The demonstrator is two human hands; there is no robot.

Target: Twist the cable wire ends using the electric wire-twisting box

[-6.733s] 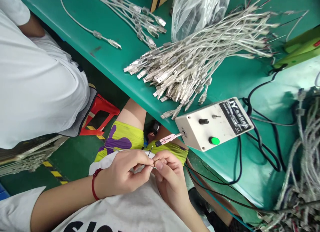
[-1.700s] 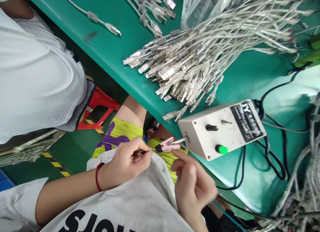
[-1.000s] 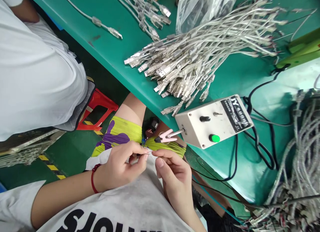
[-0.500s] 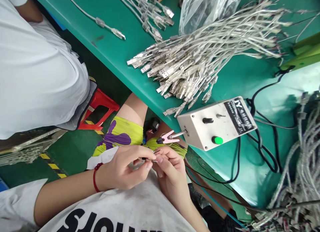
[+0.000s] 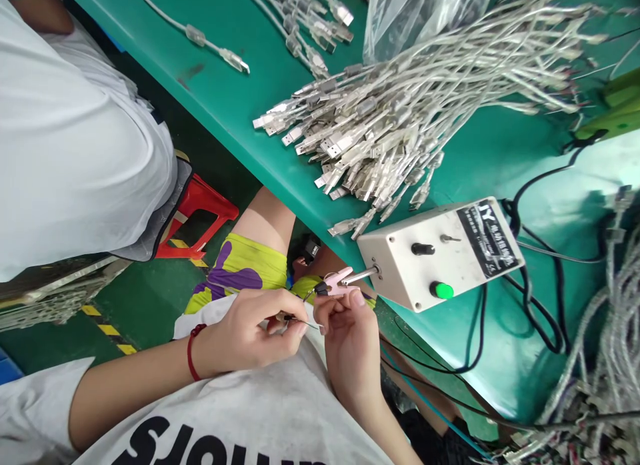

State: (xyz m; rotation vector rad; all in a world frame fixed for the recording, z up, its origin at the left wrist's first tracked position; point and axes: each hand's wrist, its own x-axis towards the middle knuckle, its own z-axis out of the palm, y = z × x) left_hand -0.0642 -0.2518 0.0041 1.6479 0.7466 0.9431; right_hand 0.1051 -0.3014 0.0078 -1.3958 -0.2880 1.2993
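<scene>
My left hand point(image 5: 257, 331), a red string bracelet at its wrist, pinches thin wires point(image 5: 311, 324) with a small dark piece partly hidden by its fingers. A thin dark wire rises from these fingers towards the black tip of a pink clip point(image 5: 340, 282). That clip sits on the metal shaft of a beige control box point(image 5: 443, 251) marked JY. Just right of the left hand, my right hand point(image 5: 353, 331) has its thumb and fingers closed at the clip's lower arm. Whether the clip's jaws hold the wire is too small to tell.
A big pile of grey USB cables point(image 5: 370, 128) lies on the green table point(image 5: 200, 111), with more cables point(image 5: 617, 318) at right. Black cords point(image 5: 537, 305) trail from the box. A clear plastic bag point(image 5: 425, 18) lies behind. A person in white point(image 5: 75, 138) sits at left beside a red stool point(image 5: 203, 215).
My right hand has left the left hand's fingertips and moved up and right to the pink clip. The left hand stays almost in place with the wires. The view has shifted slightly.
</scene>
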